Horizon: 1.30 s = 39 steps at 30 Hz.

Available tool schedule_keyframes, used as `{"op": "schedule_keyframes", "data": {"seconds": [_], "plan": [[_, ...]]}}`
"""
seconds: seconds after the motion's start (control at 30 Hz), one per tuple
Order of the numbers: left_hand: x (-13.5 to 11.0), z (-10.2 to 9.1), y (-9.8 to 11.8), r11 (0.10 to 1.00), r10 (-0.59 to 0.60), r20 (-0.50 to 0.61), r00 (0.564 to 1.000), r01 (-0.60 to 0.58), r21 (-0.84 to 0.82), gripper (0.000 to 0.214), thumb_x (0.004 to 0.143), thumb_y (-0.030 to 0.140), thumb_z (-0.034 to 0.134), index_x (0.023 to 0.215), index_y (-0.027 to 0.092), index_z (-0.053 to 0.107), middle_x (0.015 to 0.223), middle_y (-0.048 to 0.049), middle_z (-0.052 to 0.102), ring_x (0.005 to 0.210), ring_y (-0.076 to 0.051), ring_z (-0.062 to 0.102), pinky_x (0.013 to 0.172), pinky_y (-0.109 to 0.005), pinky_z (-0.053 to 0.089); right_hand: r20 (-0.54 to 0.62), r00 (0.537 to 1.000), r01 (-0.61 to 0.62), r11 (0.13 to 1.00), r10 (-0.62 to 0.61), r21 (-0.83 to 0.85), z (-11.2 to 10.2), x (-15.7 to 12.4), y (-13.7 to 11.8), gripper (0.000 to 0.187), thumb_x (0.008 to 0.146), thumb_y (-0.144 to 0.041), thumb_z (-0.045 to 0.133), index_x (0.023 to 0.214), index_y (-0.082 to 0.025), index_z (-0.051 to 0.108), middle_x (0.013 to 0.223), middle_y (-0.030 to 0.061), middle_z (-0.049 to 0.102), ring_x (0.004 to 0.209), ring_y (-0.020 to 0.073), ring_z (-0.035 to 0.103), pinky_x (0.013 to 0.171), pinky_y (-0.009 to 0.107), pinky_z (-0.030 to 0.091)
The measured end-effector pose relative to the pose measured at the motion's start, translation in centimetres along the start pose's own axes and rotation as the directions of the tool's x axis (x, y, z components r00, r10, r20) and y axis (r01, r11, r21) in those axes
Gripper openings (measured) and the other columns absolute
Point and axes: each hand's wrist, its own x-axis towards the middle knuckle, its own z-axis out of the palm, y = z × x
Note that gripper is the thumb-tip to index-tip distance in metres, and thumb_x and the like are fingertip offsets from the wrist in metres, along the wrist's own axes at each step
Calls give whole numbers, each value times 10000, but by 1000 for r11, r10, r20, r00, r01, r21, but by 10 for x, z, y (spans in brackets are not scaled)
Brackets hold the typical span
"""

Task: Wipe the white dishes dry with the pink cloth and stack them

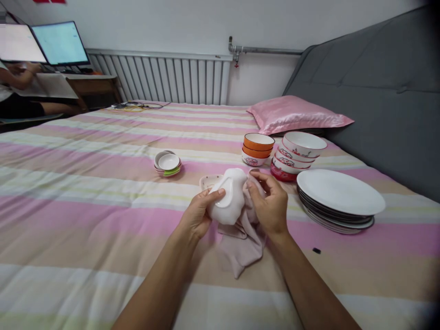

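Observation:
My left hand (198, 211) grips a small white dish (229, 197) with a wavy edge, its underside and foot ring turned toward me. The thumb presses on the base. In my right hand (272, 201) is a pale pink cloth (252, 238), pinched at the dish's right edge and hanging down below it. Behind the white dish, a pale dish with a dotted rim (205, 182) lies on the bedspread, partly hidden by the dish and my left hand.
Small stacked dishes (168, 162) sit left of centre. Orange and white bowls (258, 149), larger bowls (297, 153) and a plate stack (340, 195) stand to the right. A small black object (316, 250) lies nearer me. Beyond are a pink pillow (299, 114), cables (137, 106) and a seated person (20, 87).

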Motion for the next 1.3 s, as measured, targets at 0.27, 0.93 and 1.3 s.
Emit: {"op": "schedule_keyframes", "data": {"seconds": [0.27,0.93,1.3], "plan": [[0,-3,-2,996,18,30,999,-21,86,342,627,205,746,935,90,653,759,-50,661,613,-103,579,560,-184,456,11,1000,28,1000,-28,-5,-1,1,-1,237,825,-237,539,1033,-192,643,1041,67,652,975,180,596,898,357,449],[2,-5,-4,970,152,-60,987,-138,200,478,582,210,773,1016,95,609,875,-65,638,686,-106,569,610,-182,437,427,904,-114,968,7,225,-5,1,-12,123,839,-289,517,927,-205,537,914,21,573,851,141,549,777,262,438],[2,-7,1,987,121,22,992,-123,106,389,630,187,740,994,114,625,835,-37,631,655,-82,544,583,-164,417,492,870,-148,972,40,182,-8,5,-9,112,827,-299,505,872,-197,515,840,10,532,792,137,506,718,245,405]]}}
